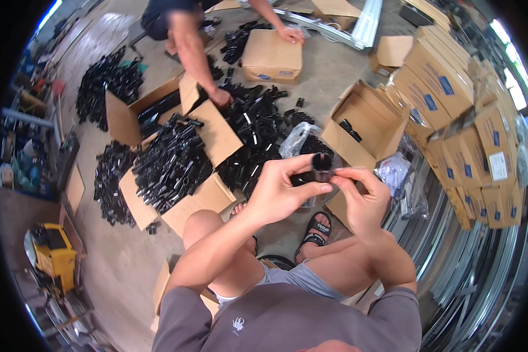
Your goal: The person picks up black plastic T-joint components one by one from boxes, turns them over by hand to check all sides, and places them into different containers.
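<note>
- Concrete floor (117, 246) spreads across the workshop which I watch from far away.
- Left hand (278, 190) grips the black tube piece (321, 167) between thumb and fingers, just right of the frame's centre; right hand (361, 196) pinches its near edge.
- I judge the work is partway: one piece is being handled, while many lie loose in the black heap (255, 123) at upper centre.
- Left carton (220, 132) is overfull, right carton (366, 114) holds few; which are finished, I cannot tell.
- Held piece looks short, glossy, hollow, with seemingly a notched rim.
</note>
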